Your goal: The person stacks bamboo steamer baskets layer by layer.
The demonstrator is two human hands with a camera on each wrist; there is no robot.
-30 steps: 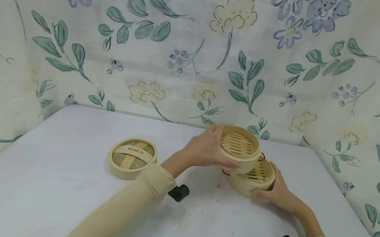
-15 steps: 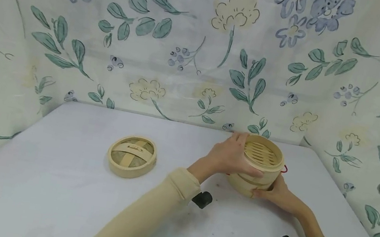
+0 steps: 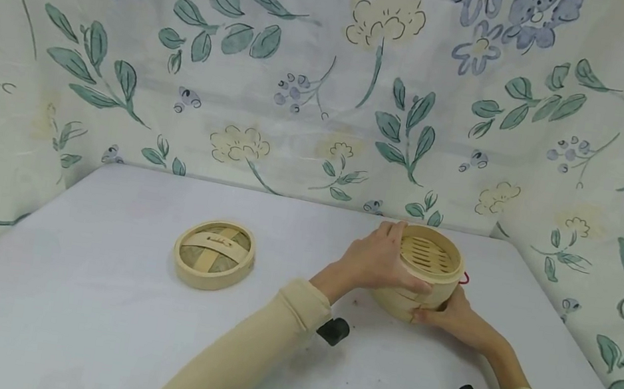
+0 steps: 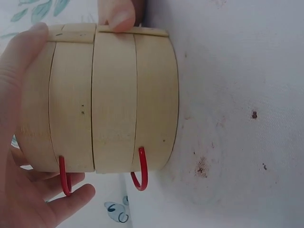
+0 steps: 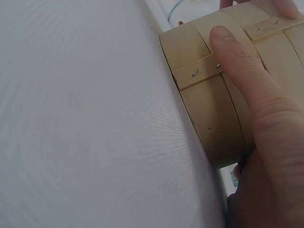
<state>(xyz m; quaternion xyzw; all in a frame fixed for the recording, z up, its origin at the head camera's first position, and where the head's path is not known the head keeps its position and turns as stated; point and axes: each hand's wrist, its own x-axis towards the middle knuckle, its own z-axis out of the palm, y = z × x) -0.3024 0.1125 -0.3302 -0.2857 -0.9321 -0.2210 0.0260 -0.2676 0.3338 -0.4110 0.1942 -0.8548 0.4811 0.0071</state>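
Two round bamboo steamer baskets stand stacked at the right rear of the table. My left hand [image 3: 378, 258] grips the upper basket [image 3: 430, 256], thumb along its front wall and fingers behind the rim. The lower basket [image 3: 392, 304] is held at its right side by my right hand [image 3: 459, 321]. In the left wrist view the upper basket [image 4: 71, 109] meets the lower basket [image 4: 114, 95] along a fine seam, each with a red loop. My right thumb [image 5: 237, 61] presses the lower basket's wall, close by its stapled bamboo strip, in the right wrist view.
A bamboo steamer lid [image 3: 214, 254] with a woven top and a flat strap handle lies on the white table [image 3: 91, 296], left of the stack. Floral cloth [image 3: 304, 86] hangs behind and along both sides. Small dark specks dot the tabletop.
My left hand has brought the upper basket right and down, from a tilted overlap to squarely on top of the lower one. The right hand keeps its place; the last half second shows little movement.
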